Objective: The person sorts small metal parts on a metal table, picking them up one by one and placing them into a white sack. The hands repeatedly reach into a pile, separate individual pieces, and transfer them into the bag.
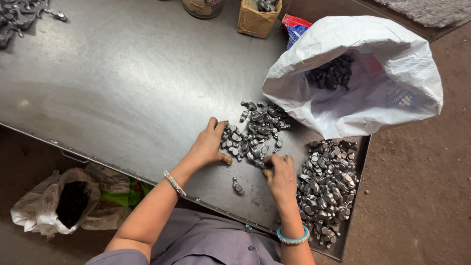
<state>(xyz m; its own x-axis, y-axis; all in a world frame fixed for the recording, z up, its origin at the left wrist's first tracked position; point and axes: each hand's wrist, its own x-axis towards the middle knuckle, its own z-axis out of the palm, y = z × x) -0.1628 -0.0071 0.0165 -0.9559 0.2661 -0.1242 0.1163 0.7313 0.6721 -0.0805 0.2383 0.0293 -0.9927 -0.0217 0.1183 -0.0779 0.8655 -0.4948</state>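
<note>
While both hands rake the loose pile of small metal parts (257, 130) near the table's (122, 83) right edge, the left hand (208, 145) lies open-fingered on them, the right hand (279, 174) pinches one; they look heavy, hard, slippery, best pinched singly.

Left hand (208, 145) rested palm-down on the near-left edge of the small pile of grey metal parts (257, 130) on the steel table (122, 83). Right hand (280, 177) touched the pile's near edge. One loose part (238, 186) lay nearer than the pile; the white sack (373, 98) lay beyond-right.

White sack (373, 88) of dark parts, cardboard box (258, 18), floor bag (54, 201).
</note>
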